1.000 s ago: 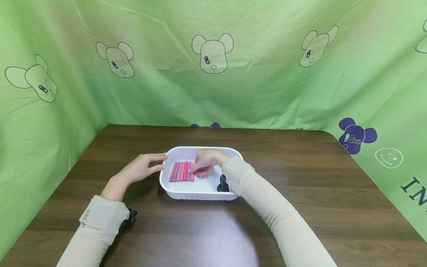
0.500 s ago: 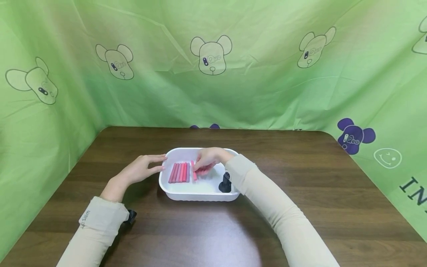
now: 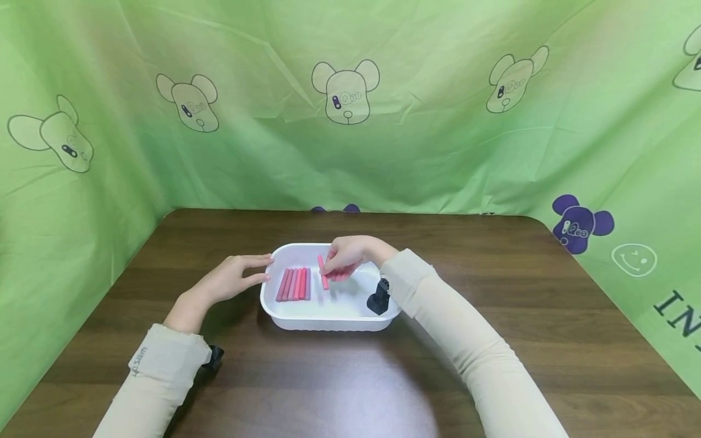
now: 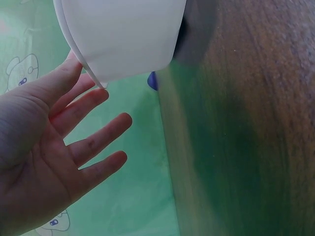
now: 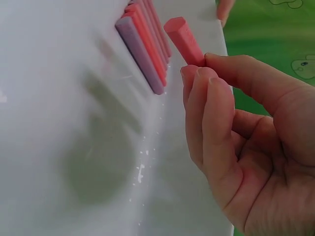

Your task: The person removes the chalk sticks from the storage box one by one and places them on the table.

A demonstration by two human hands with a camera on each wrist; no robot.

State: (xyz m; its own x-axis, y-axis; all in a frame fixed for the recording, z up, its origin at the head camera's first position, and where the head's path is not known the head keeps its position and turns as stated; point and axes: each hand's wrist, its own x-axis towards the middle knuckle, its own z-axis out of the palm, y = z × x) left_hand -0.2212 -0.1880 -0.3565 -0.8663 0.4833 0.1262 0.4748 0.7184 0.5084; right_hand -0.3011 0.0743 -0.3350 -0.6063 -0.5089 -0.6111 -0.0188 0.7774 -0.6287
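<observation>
In the head view, my right hand (image 3: 348,255) pinches a pink faceted stick (image 3: 323,273) between thumb and fingertips, over the white tray (image 3: 350,324). The right wrist view shows the flat end of this pink stick (image 5: 183,37) pointing up out of the fingertips, apart from the others. A row of several similar sticks (image 3: 294,285), pink, red and mauve, lies side by side at the tray's left end. My left hand (image 3: 234,280) rests at the tray's left rim with its fingers fairly straight. The left wrist view shows thumb and fingertips at the rim (image 4: 88,69), other fingers spread.
The tray stands on a dark wood table (image 3: 306,383). A green curtain (image 3: 252,164) with printed bear heads hangs behind and at the sides. A black wrist camera (image 3: 379,298) under the right sleeve sits over the tray's right end; another (image 3: 215,358) is by the left sleeve.
My right hand has drawn the pink stick out of the row's right end, moving it right and upward, clear of the mauve stick. The left hand stays at the rim.
</observation>
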